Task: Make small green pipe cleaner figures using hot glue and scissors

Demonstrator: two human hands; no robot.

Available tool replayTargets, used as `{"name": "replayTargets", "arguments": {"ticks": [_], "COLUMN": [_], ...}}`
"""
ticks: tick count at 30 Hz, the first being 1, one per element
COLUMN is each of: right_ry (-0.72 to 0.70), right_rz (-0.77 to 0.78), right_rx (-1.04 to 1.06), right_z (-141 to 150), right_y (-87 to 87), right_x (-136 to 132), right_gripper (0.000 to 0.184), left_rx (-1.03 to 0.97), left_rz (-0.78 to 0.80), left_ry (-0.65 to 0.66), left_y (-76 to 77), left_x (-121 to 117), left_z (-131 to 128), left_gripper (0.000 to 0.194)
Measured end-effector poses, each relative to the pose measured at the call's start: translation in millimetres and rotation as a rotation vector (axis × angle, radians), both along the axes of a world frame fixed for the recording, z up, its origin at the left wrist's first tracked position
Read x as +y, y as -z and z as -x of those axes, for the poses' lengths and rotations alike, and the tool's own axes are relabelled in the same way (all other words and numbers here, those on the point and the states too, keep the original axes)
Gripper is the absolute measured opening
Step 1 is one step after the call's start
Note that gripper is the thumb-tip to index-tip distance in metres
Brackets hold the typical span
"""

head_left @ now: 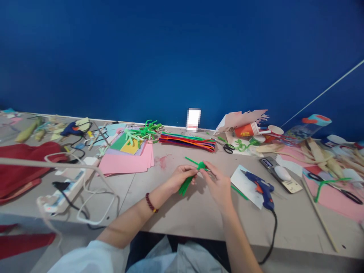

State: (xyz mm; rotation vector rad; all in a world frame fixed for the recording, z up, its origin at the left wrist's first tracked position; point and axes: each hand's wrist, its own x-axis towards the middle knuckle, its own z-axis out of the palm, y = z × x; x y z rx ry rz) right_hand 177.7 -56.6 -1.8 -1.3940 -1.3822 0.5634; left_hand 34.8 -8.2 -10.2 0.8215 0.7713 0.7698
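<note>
Between my two hands, just above the table, is a bundle of green pipe cleaners (185,186). My left hand (182,178) is closed round the bundle, whose loose ends hang below the fingers. At its upper end is a green bunched part (201,165), pinched by the fingertips of my right hand (217,184). One green stem sticks out to the upper left. Beyond my hands lies a pile of many-coloured pipe cleaners (187,142). Another green pipe cleaner (239,192) rests right of my right hand.
A blue glue gun (260,185) lies on white paper to the right, its cord running over the front edge. Beside it is a phone (280,174). Scissors (228,149) lie behind. At left are pink sheets (125,163) and a power strip (69,189) with cables.
</note>
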Motion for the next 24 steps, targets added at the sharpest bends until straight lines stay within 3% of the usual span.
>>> {"name": "replayTargets", "arguments": {"ticks": [7, 17, 21, 24], "right_ry": [0.087, 0.109, 0.059, 0.031], "right_rz": [-0.069, -0.053, -0.021, 0.045], "right_rx": [0.021, 0.055, 0.143, 0.32], "right_z": [3, 12, 11, 11], "right_y": [16.7, 15.0, 16.8, 20.6], "right_x": [3, 2, 3, 4], "right_gripper": [0.026, 0.023, 0.022, 0.026], "left_rx": [0.042, 0.089, 0.119, 0.136], "left_rz": [-0.046, -0.135, -0.169, -0.273], "left_ry": [-0.007, -0.088, -0.085, -0.044], "left_y": [2.5, 7.4, 5.2, 3.8], "left_x": [-3, -6, -8, -7], "left_z": [-4, -7, -8, -7], "left_gripper": [0.033, 0.031, 0.029, 0.029]}}
